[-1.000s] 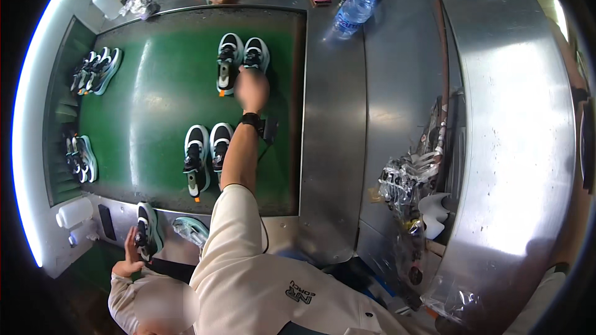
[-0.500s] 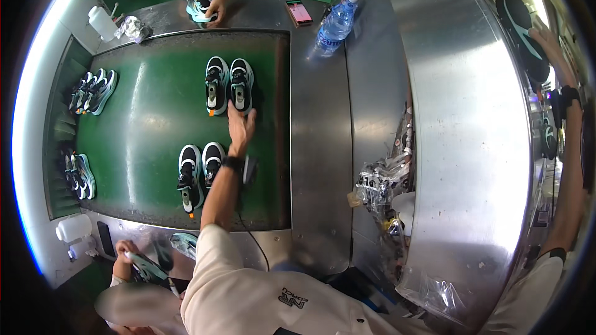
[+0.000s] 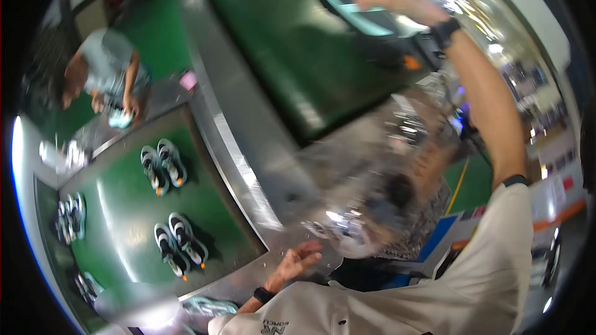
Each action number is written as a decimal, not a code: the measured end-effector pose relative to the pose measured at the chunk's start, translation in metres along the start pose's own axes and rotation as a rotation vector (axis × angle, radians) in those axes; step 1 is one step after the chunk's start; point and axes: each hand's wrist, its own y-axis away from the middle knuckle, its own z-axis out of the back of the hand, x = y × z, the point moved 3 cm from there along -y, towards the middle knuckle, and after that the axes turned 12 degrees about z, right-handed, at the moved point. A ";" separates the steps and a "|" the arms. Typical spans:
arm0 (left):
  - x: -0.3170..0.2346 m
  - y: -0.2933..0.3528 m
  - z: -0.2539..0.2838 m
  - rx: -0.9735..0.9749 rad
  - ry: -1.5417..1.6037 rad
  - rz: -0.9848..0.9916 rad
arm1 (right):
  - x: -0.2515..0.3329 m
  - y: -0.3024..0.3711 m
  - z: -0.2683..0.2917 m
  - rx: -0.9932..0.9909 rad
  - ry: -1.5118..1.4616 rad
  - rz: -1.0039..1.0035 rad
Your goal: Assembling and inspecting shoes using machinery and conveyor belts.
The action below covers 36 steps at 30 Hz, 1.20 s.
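Note:
High on the right, my right hand [image 3: 400,0], smeared by motion, grips a dark sneaker [image 3: 354,9] with a pale teal stripe. A blurred orange tab shows just below it. My left hand [image 3: 295,265] is empty, fingers apart, over the metal edge beside the near green belt. Two pairs of black-and-white sneakers stand on that belt: a farther pair [image 3: 162,166] and a nearer pair [image 3: 180,245], with orange tabs at one end. My left hand is nearest the nearer pair.
A second green belt [image 3: 292,56] lies beyond a metal divider. More sneakers [image 3: 71,217] stand at the far left. A co-worker [image 3: 112,62] handles a shoe near a pink-screened phone [image 3: 187,80]. Blurred clear plastic [image 3: 354,229] and other shapes fill the middle right. A teal shoe [image 3: 211,306] lies below.
My view has swung right, bringing the second belt into sight. My left hand has left the farther pair of sneakers and drawn back toward me. My right hand is still at the dark sneaker.

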 end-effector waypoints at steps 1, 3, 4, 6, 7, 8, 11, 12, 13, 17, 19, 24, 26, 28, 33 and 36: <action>-0.023 0.006 -0.027 0.138 -0.026 0.007 | -0.021 0.007 0.015 -0.130 0.082 0.115; -0.069 0.026 -0.064 0.248 -0.176 0.056 | -0.006 0.039 0.025 -0.483 0.323 0.409; -0.081 0.032 -0.082 0.364 -0.158 -0.031 | 0.023 0.071 0.024 -0.632 0.384 0.376; -0.115 0.051 -0.125 0.564 -0.118 -0.087 | 0.073 0.147 0.037 -0.783 0.420 0.365; -0.128 0.055 -0.150 0.605 -0.134 -0.204 | 0.090 0.190 0.044 -0.786 0.403 0.378; -0.137 0.057 -0.175 0.636 -0.132 -0.315 | 0.095 0.230 0.039 -0.768 0.384 0.320; -0.177 0.061 -0.252 0.571 -0.166 -0.648 | 0.113 0.350 0.007 -0.863 0.426 0.229; -0.186 0.060 -0.280 0.541 -0.130 -0.736 | 0.117 0.386 -0.007 -0.895 0.516 0.219; -0.186 0.054 -0.300 0.521 -0.090 -0.803 | 0.120 0.419 -0.025 -0.921 0.605 0.198; -0.131 0.055 -0.392 0.451 -0.363 -0.823 | 0.130 0.534 -0.087 -0.883 0.681 -0.347; -0.081 0.039 -0.434 0.691 -0.063 -0.426 | 0.112 0.615 -0.116 -1.007 0.638 -0.425; 0.055 0.025 -0.531 0.935 -0.123 0.176 | 0.114 0.836 -0.247 -1.599 -0.288 -0.643; 0.107 0.044 -0.572 0.983 -0.229 0.250 | 0.135 0.872 -0.298 -1.797 -0.580 -0.604; 0.165 0.067 -0.608 1.040 -0.316 0.306 | 0.155 0.919 -0.339 -1.945 -0.391 -0.881; 0.304 0.094 -0.672 1.070 -0.732 0.496 | 0.225 1.017 -0.413 -2.424 -0.354 -1.174; 0.352 0.104 -0.722 1.130 -0.889 0.587 | 0.266 1.066 -0.449 -2.620 -0.132 -1.129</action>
